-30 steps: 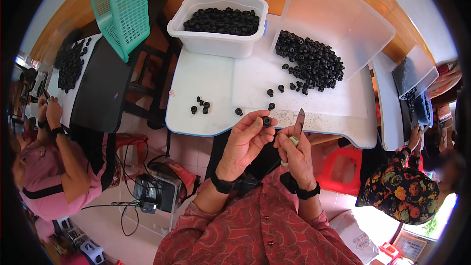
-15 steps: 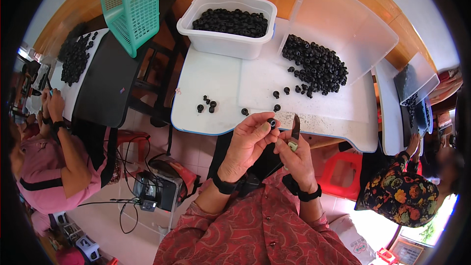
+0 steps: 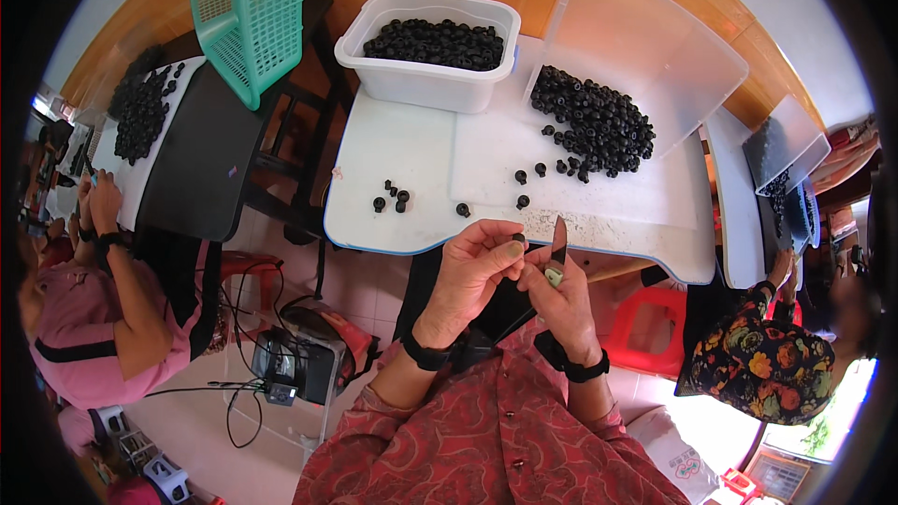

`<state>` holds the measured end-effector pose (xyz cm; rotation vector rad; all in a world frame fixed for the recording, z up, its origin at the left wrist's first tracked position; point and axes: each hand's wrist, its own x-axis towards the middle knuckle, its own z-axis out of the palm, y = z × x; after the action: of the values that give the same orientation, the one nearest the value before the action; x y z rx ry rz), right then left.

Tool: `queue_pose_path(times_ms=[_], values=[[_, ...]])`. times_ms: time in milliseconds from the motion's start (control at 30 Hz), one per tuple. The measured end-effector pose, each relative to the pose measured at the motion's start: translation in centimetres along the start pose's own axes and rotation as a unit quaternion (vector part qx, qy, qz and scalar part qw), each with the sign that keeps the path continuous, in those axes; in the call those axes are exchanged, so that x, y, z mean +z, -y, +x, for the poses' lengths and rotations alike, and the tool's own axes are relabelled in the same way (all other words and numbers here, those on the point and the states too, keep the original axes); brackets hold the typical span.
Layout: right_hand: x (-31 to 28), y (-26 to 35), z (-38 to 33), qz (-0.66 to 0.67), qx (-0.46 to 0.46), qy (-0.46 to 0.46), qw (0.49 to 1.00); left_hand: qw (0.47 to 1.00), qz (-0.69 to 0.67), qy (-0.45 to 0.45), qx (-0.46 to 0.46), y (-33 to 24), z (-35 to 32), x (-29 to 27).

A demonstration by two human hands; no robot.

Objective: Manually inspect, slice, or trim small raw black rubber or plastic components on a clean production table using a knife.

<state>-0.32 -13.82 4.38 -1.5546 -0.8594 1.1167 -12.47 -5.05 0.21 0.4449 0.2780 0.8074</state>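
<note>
Between the thumb and fingers of my left hand (image 3: pixel 465 273) is a small round black part (image 3: pixel 518 238), mostly covered by the fingertips. My right hand (image 3: pixel 563 304) grips a small knife (image 3: pixel 559 241) with a pale green handle; its blade points up, away from me. The fingertips of both hands come close together at the front edge of the white table (image 3: pixel 402 154). Beyond them, a heap of similar black parts (image 3: pixel 599 126) spills from a clear plastic bin (image 3: pixel 655 47) tipped on its side. Several loose parts lie at the table's left, and a few more sit near the heap.
A white tub (image 3: pixel 426 84) full of black parts stands at the back. Dark crumbs lie along the front edge. To the left are a green basket (image 3: pixel 253 28) and a person in pink (image 3: pixel 112 318); at right, a red stool (image 3: pixel 645 332) and a person in floral clothing (image 3: pixel 758 355).
My left fingers have turned the black part, so its ring-shaped end no longer shows. The knife blade has tilted and shows more of its flat side. The view has shifted slightly.
</note>
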Motion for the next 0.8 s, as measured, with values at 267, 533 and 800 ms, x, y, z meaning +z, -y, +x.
queue_pose_path(times_ms=[267,533,800], values=[[0.0,0.2,-0.7,0.054,-0.030,-0.061,0.996,0.993,0.113,-0.017,0.040,0.7,-0.9,1.0],[-0.4,-0.3,-1.3,0.084,-0.039,-0.081,0.992,0.969,0.240,-0.022,0.050,0.7,-1.4,1.9],[-0.4,-0.3,-2.0,0.092,-0.047,-0.083,0.991,0.948,0.313,-0.007,0.056,0.9,-2.1,2.2]])
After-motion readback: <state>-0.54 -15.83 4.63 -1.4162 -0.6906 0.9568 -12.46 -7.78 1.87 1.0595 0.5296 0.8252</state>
